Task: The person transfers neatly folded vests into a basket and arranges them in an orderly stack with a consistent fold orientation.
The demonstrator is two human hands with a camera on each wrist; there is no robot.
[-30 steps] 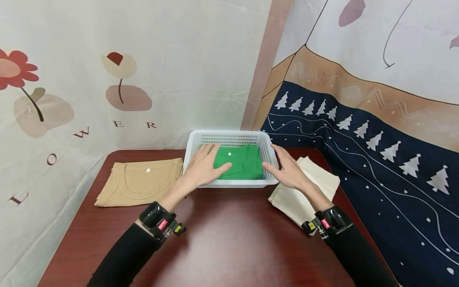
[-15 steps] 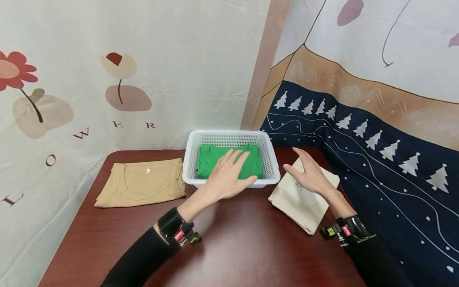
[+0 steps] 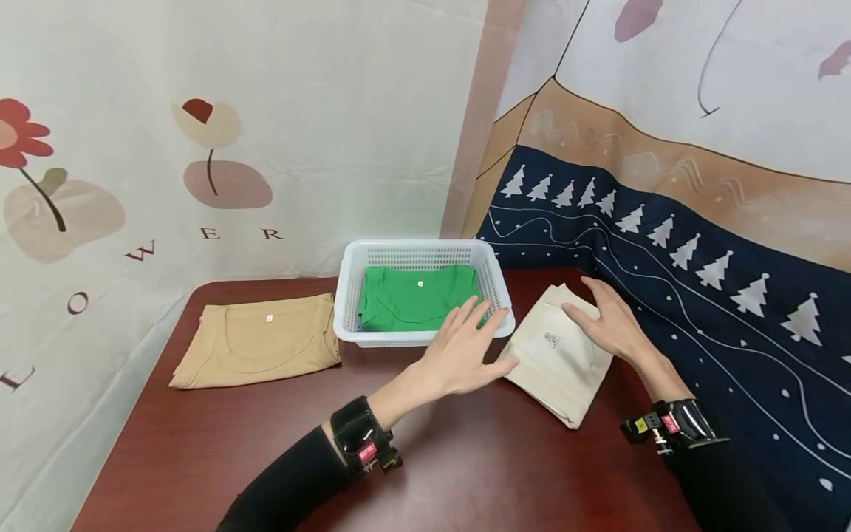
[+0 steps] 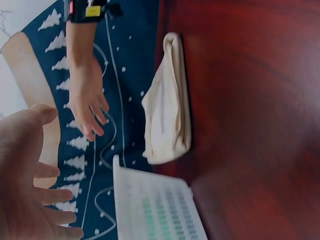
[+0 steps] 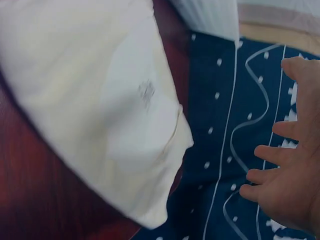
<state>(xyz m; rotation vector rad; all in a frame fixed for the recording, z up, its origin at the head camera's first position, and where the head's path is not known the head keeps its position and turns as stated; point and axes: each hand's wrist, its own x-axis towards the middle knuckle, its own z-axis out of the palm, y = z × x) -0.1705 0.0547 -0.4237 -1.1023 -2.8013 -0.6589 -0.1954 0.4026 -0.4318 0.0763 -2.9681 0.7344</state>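
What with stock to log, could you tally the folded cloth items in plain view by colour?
Tan folded cloth: 1
Green folded cloth, in the white basket: 1
Cream folded cloth: 1
Total: 3

The cream cloth (image 3: 558,366) bears dark print (image 3: 552,339) — the basket (image 3: 392,338) is white, the garment (image 3: 412,301) green.

The head view is evenly bright and fairly crisp, with a pale sheen and diffuse shadows on the bench (image 3: 518,465), while both wrist views look dimmer and hazier, the basket (image 4: 155,205) blurred in the left one and the cream cloth (image 5: 105,100) soft-edged in the right.
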